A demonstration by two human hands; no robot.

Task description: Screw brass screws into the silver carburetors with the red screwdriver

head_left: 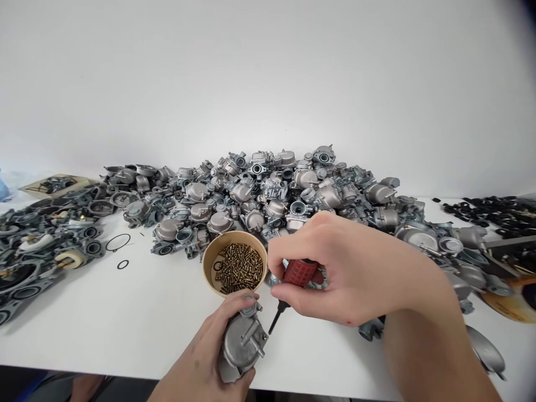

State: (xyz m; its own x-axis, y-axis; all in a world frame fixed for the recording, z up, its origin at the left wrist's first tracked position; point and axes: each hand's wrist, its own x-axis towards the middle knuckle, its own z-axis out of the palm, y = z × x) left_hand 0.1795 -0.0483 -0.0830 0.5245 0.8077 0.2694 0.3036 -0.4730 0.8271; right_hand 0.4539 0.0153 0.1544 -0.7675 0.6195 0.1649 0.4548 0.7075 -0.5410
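Note:
My left hand [209,352] is closed around a grey metal carburetor [242,345], held over the table's front edge with its round float bowl facing up. In my right hand [335,273] is a screwdriver [299,272] with a red and black handle, gripped between thumb and fingers. Its dark shaft slants down to the left, and the tip is at a screw on the right side of the bowl; whether it is seated I cannot tell. Just beyond the carburetor stands a round tan tub [211,282] full of small brass-coloured screws [239,268].
A large heap of carburetors [255,220] spreads across the back of the white table [138,312]. More carburetor bodies [71,234] lie at the left, near two black rubber rings [123,264]. Black parts [494,215] are piled at the far right, and a metal bowl [486,349] lies at front right.

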